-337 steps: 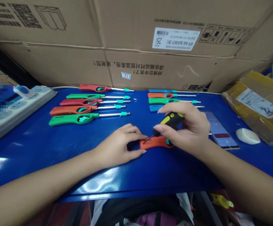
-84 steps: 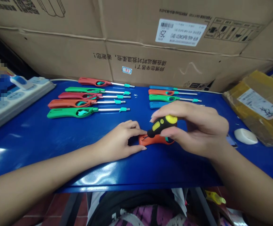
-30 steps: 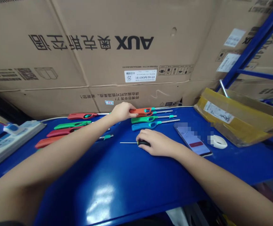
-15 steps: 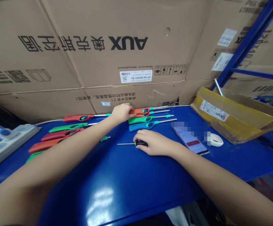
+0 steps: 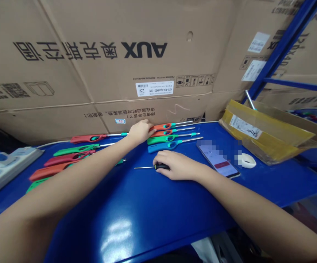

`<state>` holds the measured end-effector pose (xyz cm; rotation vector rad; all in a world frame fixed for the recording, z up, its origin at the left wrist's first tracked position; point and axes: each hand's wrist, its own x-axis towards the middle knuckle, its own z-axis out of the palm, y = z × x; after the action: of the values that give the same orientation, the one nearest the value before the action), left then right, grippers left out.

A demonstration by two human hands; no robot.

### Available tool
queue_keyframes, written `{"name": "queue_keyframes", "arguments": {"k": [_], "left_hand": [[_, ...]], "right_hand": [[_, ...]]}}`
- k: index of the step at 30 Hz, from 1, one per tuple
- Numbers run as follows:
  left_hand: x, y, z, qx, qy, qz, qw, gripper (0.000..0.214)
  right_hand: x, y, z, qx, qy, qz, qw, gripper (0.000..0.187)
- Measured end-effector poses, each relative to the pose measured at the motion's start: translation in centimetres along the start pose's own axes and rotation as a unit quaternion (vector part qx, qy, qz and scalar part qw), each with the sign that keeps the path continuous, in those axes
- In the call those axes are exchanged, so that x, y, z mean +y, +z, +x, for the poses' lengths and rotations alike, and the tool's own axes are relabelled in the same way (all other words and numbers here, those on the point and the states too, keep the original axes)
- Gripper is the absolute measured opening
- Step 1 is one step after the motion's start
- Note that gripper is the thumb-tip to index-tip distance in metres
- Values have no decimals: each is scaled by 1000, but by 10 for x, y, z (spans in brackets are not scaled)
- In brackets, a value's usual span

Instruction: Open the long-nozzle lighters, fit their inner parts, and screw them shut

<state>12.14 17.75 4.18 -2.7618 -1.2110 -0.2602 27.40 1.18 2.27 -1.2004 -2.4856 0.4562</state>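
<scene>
Long utility lighters (image 5: 162, 139) and a small screwdriver (image 5: 161, 167) on a blue desk (image 5: 136, 212)

We look down at the desk with both forearms reaching out from its near edge. Our left hand (image 5: 140, 132) stretches toward the far edge, and its fingertips (image 5: 152, 126) meet the end of an orange lighter (image 5: 163, 126). We cannot tell whether that grip is closed on it. Our right hand (image 5: 178, 166) sits lower on the desk, its grip closed over the black-and-yellow handle of the screwdriver, with the thin metal shaft pointing left.

Beside the orange lighter lie a red lighter (image 5: 161, 133), a green lighter (image 5: 162, 139) and a blue lighter (image 5: 161, 147), side by side with their tips to the right. Left of our forearm, a second row of lighters (image 5: 65, 159) fans toward the left edge, and the forearm hides part of it.

To the right, a gap separates our right hand from a partly blurred smartphone (image 5: 218, 162). Beyond it are a white oval mouse (image 5: 246, 160) and a yellow-taped cardboard package (image 5: 265, 131) near the right corner. A power strip (image 5: 10, 160) lies along the left edge, and cardboard cartons (image 5: 147, 54) stand along the far edge.
</scene>
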Motion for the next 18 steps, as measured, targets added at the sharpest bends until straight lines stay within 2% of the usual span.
{"name": "queue_keyframes", "arguments": {"k": [9, 18], "left_hand": [[7, 0, 1, 50, 1, 14, 999, 34], [12, 1, 1, 65, -28, 12, 997, 29]], "right_hand": [[-1, -1, 0, -1, 1, -6, 1000, 9], [-1, -1, -2, -4, 2, -18, 1000, 13]]}}
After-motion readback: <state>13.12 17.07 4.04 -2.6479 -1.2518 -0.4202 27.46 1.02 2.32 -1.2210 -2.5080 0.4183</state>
